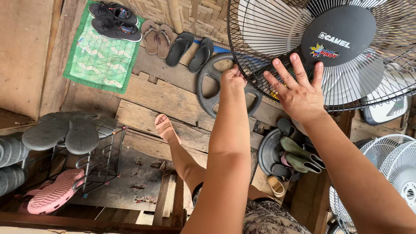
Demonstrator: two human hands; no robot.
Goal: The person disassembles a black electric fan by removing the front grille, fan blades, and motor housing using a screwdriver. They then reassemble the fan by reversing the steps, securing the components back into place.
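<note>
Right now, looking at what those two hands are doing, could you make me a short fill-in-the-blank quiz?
1. The right hand lies flat, fingers spread, on the fan's wire ____.
2. The left hand grips the grille's ____.
3. The black sneakers sit on a ____ mat.
4. The person's foot wears a ____ sandal.

Missing words: grille; rim; green; pink

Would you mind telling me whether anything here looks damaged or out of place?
A steering wheel lies on the plank floor among the sandals, which is odd. The floor boards are uneven and gappy. The left hand and right hand rest on the fan guard.
</note>
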